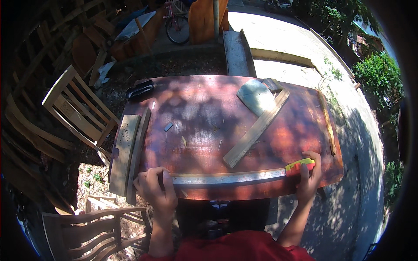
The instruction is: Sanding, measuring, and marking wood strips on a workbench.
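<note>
Along the near edge of the table, the left hand is pinching the left end of a silver blade, while the right hand is gripping the yellow-and-red tape measure at the right. Two planks are lying at the left; farther, a wooden strip is slanting across the right half. Far beyond, a bicycle is standing.

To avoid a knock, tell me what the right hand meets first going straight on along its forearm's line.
The right hand would probably meet the thin wooden strip on the right of the table; depth is unclear.
</note>
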The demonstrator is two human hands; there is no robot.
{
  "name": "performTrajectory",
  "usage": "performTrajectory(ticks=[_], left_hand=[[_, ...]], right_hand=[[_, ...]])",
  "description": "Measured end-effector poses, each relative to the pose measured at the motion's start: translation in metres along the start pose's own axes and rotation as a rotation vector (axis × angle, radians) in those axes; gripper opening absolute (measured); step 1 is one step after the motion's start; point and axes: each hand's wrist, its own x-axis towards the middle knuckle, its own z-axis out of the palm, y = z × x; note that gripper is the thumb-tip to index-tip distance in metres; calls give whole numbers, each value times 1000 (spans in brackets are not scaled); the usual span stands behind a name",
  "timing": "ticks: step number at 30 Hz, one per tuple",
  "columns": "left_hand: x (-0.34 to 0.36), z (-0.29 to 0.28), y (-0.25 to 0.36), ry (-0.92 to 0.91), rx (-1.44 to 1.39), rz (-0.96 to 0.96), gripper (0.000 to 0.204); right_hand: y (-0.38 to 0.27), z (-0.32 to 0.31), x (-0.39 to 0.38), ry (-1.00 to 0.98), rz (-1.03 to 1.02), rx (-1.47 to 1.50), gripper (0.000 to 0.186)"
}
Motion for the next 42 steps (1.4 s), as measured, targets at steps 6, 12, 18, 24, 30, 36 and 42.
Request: performTrajectory(ticks=[6, 12, 18, 24, 30, 36, 42], left_hand=[[1, -1, 1, -6, 38, 44, 13], [1, -3, 4, -36, 3, 17, 12], [0, -5, 5, -49, -4, -8, 8], [-1, -5, 7, -42, -34, -27, 9], [-3, -5, 5, -27, -28, -19, 9], [-3, -5, 4, -48, -16, -25, 8], [-2, -2, 5, -22, 13, -31, 11]], right_hand=[[-1, -1, -2, -17, 33, -3, 67], [2, -1, -2, -14, 21, -10, 69], [-5, 4, -3, 18, 31, -55, 62], [4, 1, -4, 41, -195, -162, 50], [-9, 5, -6, 39, -274, -226, 35], [-1, 4, -8, 43, -216, -231, 37], [2, 5, -5, 52, -278, -254, 38]])
